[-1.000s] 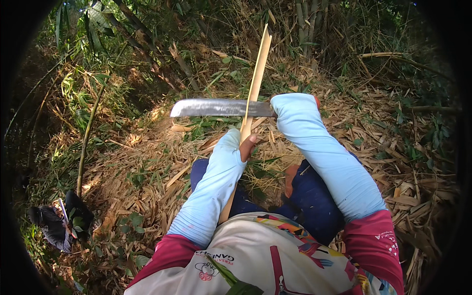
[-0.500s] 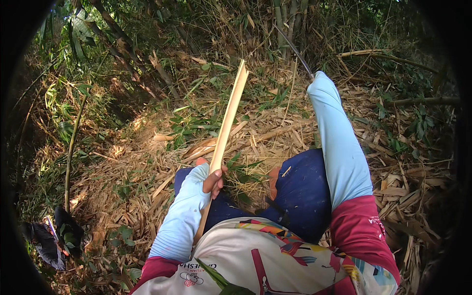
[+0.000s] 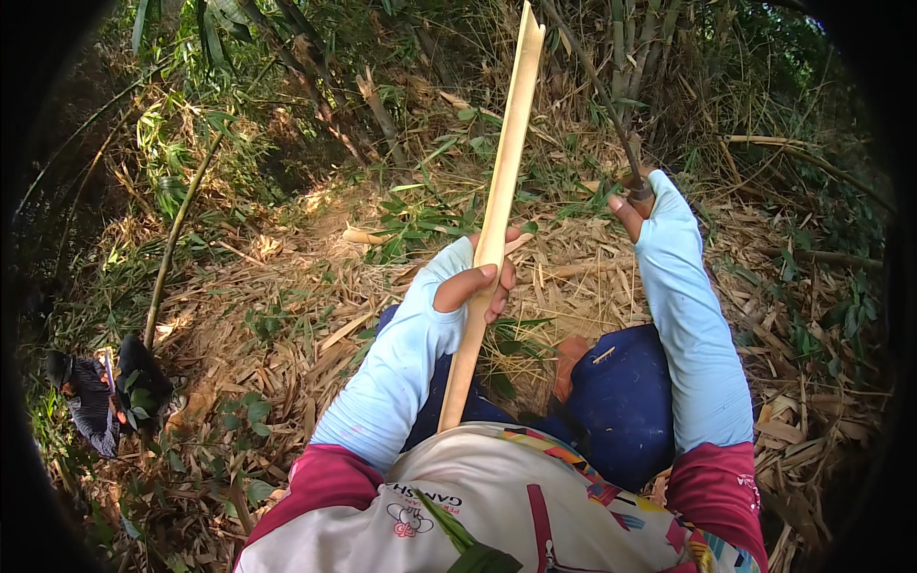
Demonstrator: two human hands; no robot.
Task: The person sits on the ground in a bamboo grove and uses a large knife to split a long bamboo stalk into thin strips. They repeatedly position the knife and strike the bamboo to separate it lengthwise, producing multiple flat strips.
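On a slope of dry bamboo litter (image 3: 287,315), with green stalks and leaves standing along its far edge, a person sits with knees in dark blue trousers (image 3: 621,401) drawn up. Pale blue sleeves cover both forearms to the knuckles.

A long split bamboo strip (image 3: 497,220), pale yellow, runs from the person's lap up and away, tilted slightly right, its top end reaching the upper rim of the view. The left hand (image 3: 468,282) grips it about midway; fingers (image 3: 499,286) curl round the strip from the right, pressed together, thumb on the near side.

The right hand (image 3: 645,205) is raised out to the right, well apart from the strip. It is closed round a dark handle (image 3: 638,186); a thin dark blade (image 3: 592,86) rises up-left from it, seen edge-on, crossing in front of the bamboo stems.

At the litter's left edge lies a dark bundle of cloth (image 3: 95,396) among low leaves.
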